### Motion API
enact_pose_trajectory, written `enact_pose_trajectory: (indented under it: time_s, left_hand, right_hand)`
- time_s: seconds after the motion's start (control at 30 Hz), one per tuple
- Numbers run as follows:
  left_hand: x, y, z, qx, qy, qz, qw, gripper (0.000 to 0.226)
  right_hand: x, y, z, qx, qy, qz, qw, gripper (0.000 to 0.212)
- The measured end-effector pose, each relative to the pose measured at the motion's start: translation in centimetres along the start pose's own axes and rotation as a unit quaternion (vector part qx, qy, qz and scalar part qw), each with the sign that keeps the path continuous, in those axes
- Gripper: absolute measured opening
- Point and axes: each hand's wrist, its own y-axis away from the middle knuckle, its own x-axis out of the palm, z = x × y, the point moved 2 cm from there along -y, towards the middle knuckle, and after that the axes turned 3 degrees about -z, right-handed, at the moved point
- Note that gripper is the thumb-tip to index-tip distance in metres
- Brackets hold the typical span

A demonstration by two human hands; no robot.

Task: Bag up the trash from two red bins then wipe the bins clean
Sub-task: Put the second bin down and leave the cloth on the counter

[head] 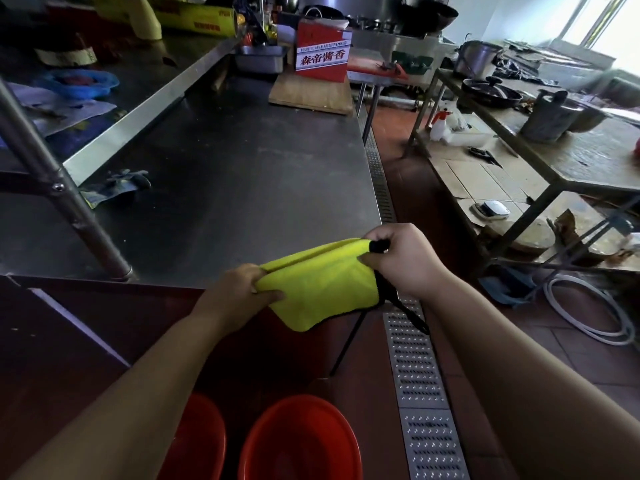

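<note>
Left bin (201,439) and right bin (301,441) look empty, so bagging seems done. Left hand (239,292) and right hand (401,258) each hold a yellow cloth (322,289) in a closed grip; wiping remains.

Left hand (239,292), right hand (405,258) — pinch grip
</note>
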Motion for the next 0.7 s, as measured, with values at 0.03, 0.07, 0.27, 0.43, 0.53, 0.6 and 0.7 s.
enact_pose_trajectory:
  time_s: [0.03,0.07,0.27,0.43,0.53,0.6,0.7]
  left_hand:
    - [-0.5,-0.1,-0.3,0.006,0.003,-0.014,1.0,0.068]
    - [-1.0,-0.3,-0.6,0.02,0.006,-0.027,0.999,0.072]
    - [-1.8,-0.9,-2.6,0.035,0.038,-0.037,0.998,0.025]
    - [-1.2,-1.6,-3.0,0.031,0.041,-0.035,0.998,0.036]
    - [-0.6,-2.5,-3.3,0.027,0.061,-0.004,0.998,0.045]
    - [-0.2,-3.4,-3.3,0.032,0.033,0.025,0.999,0.053]
    - [0.3,-4.8,-3.3,0.023,0.008,0.047,0.999,0.038]
  right_hand:
    - [-0.2,0.1,-0.5,0.009,0.027,0.004,1.0,0.018]
    - [-0.2,0.2,-0.9,0.018,0.052,0.012,0.998,0.021]
    - [0.5,0.7,-2.6,0.037,0.137,0.042,0.989,0.022]
    - [0.4,0.4,-3.8,0.061,0.109,0.067,0.99,0.035]
    - [0.3,0.3,-4.7,0.072,0.058,0.114,0.989,0.046]
    - [0.6,-0.1,-5.7,0.049,0.062,0.15,0.986,0.034]
    - [1.0,-1.0,-7.0,0.061,0.044,0.187,0.979,0.013]
